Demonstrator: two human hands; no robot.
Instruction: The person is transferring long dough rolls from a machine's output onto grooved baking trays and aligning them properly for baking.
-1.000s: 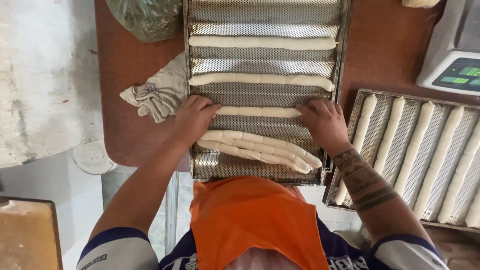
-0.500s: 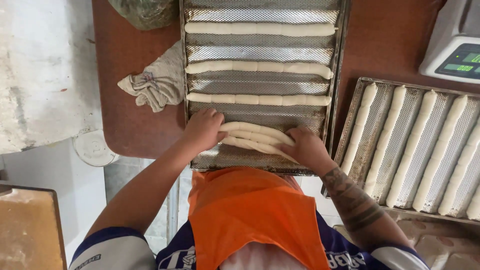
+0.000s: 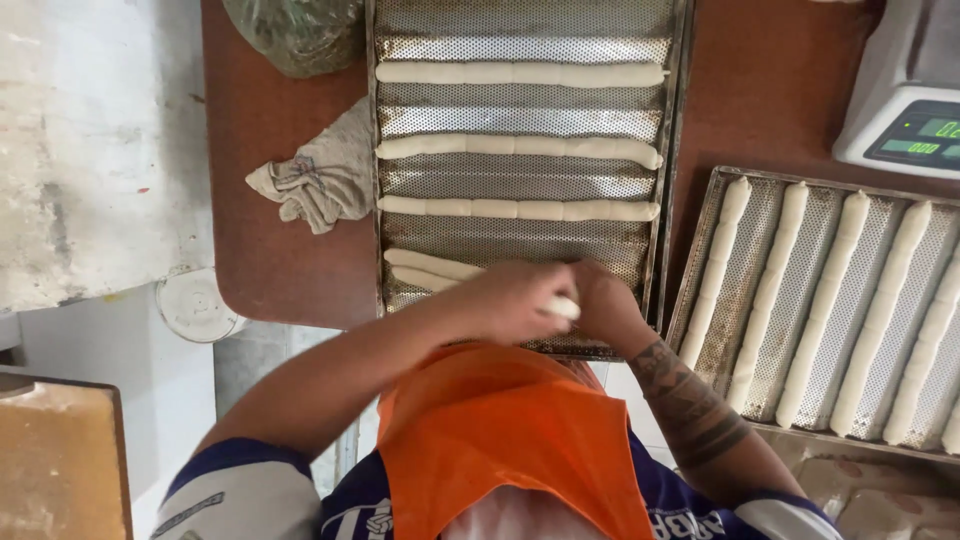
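A perforated metal baking tray (image 3: 680, 150) lies on the brown table, with three long dough sticks across its grooves, the nearest one (image 3: 520, 209) at mid tray. At the tray's near end lie two more dough strands (image 3: 430, 268). My left hand (image 3: 515, 298) and my right hand (image 3: 605, 305) meet over their right end, fingers closed around the dough, a white bit (image 3: 565, 306) showing between them. My orange apron hides the tray's near edge.
A second perforated tray (image 3: 765, 205) with several dough sticks sits at right. A crumpled grey cloth (image 3: 320, 180) lies left of the main tray. A digital scale (image 3: 910, 120) stands top right, a plastic bag (image 3: 295, 35) top left.
Both hands moved from the two ends of the near dough strands toward each other, and now meet at the right end. The view shifted slightly toward the tray's near edge.
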